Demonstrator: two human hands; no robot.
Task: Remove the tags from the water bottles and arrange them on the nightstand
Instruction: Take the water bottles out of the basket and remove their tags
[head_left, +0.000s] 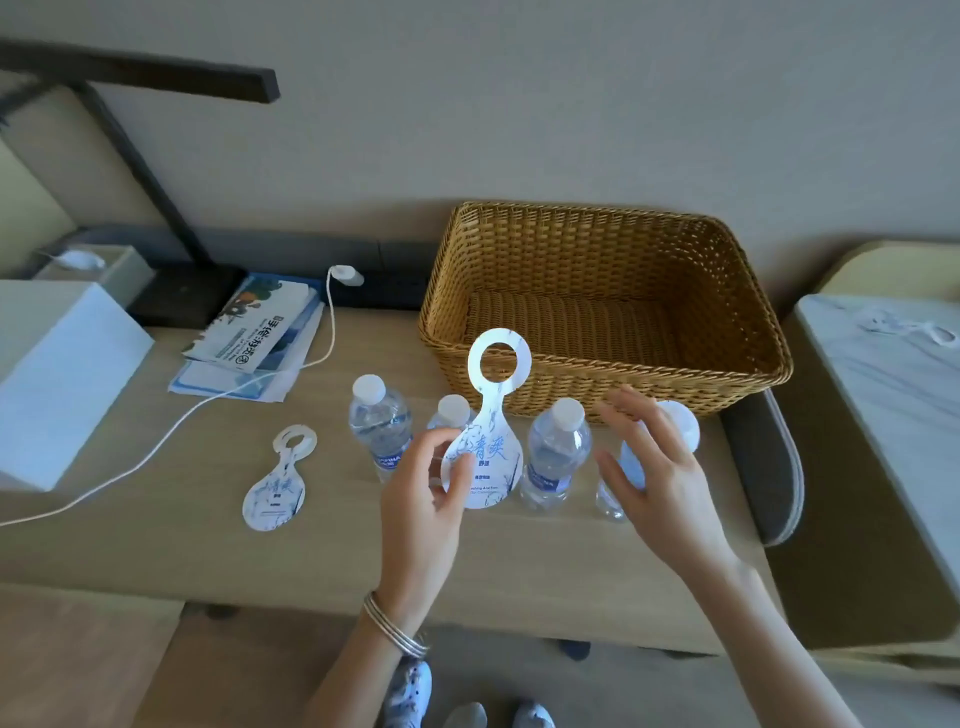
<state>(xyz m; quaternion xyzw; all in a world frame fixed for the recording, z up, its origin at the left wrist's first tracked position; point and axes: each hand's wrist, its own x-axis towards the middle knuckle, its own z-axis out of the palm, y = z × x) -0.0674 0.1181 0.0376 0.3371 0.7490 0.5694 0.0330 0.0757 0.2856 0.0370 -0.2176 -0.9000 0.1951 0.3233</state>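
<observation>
Several clear water bottles with white caps stand in a row on the wooden nightstand (218, 551). The leftmost bottle (381, 428) and the third bottle (558, 452) are bare. A second bottle (451, 411) is mostly hidden behind a white and blue paper tag (491, 447). My left hand (423, 501) pinches that tag and holds it upright above the table. My right hand (657, 473) hovers with fingers spread over the rightmost bottle (675, 426), which still wears a tag on its neck. Another loose tag (278, 480) lies flat on the table at the left.
An empty wicker basket (597, 395) stands behind the bottles. Brochures (260, 332), a white cable (166, 441) and a dark lamp base (182, 296) are at the back left, a white box (57, 384) at the far left. A bed edge (883, 389) lies to the right.
</observation>
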